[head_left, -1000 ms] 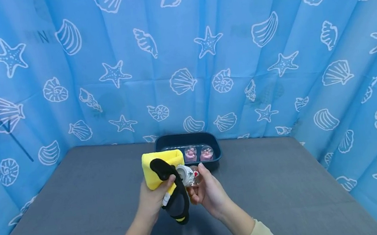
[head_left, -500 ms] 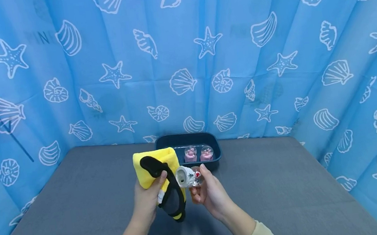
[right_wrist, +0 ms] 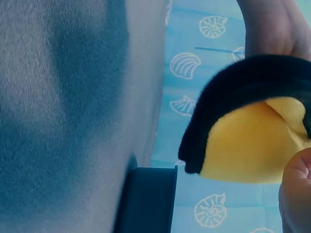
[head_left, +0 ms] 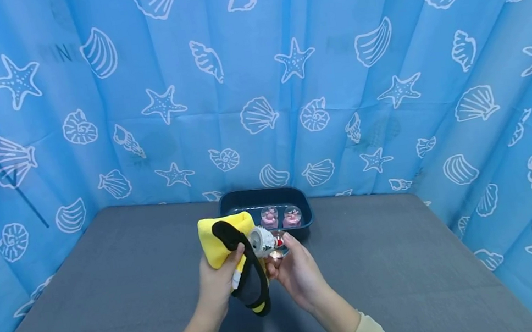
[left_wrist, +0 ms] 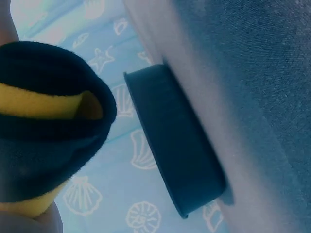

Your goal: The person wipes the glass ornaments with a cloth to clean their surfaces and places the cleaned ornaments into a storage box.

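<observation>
My left hand point(head_left: 214, 284) grips a folded cleaning cloth point(head_left: 221, 248), yellow on one face and dark grey on the other, with black edging and a white label. Between the thumb and fingers of my right hand point(head_left: 303, 276) is a small snow globe point(head_left: 261, 241) with a white base and something red inside. It is tipped sideways, its base turned toward the cloth and its dome toward my right palm. Base and cloth meet or overlap in the head view. Both wrist views show the cloth's black edge point(left_wrist: 104, 104) and yellow side point(right_wrist: 248, 145) large; the globe is hidden there.
A dark blue tray point(head_left: 299, 233) stands behind my hands near the back edge of the grey tabletop point(head_left: 382, 262). Two snow globes with pink bases, one point(head_left: 269, 218) left of the other point(head_left: 291, 217), sit in it. A blue shell-patterned curtain point(head_left: 255, 78) hangs behind.
The cloth moved left, away from the snow globe, then came back right against its base. The globe has risen slightly, still in my right hand. Tray and pink globes stayed put.
</observation>
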A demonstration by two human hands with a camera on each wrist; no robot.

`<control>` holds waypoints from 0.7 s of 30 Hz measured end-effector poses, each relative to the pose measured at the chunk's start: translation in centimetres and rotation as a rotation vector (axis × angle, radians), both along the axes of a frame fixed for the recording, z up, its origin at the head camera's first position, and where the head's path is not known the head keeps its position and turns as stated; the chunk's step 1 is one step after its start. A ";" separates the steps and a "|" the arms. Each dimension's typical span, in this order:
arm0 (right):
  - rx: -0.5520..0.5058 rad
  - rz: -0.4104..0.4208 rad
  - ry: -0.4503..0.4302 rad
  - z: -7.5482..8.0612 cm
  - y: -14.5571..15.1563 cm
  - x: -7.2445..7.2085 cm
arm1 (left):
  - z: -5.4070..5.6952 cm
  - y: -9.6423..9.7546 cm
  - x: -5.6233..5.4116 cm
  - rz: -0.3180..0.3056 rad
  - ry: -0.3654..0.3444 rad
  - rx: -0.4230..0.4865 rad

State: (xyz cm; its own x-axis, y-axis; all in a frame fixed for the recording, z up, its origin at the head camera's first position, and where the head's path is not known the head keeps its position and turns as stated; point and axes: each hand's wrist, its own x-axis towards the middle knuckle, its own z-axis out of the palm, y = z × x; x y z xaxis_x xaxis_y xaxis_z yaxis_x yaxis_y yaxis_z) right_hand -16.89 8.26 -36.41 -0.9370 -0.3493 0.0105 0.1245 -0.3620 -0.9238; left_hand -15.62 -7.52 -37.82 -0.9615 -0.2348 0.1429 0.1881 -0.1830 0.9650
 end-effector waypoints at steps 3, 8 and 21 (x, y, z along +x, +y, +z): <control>0.005 0.000 -0.007 0.1 0.2 -0.1 | 0.3 -0.2 0.0 0.007 -0.032 0.029; -0.001 0.022 -0.013 0.0 0.2 -0.2 | 0.9 -0.3 0.0 -0.006 -0.044 0.079; -0.016 0.029 -0.019 0.0 -0.2 -0.1 | 0.1 0.4 -0.3 0.004 -0.075 0.013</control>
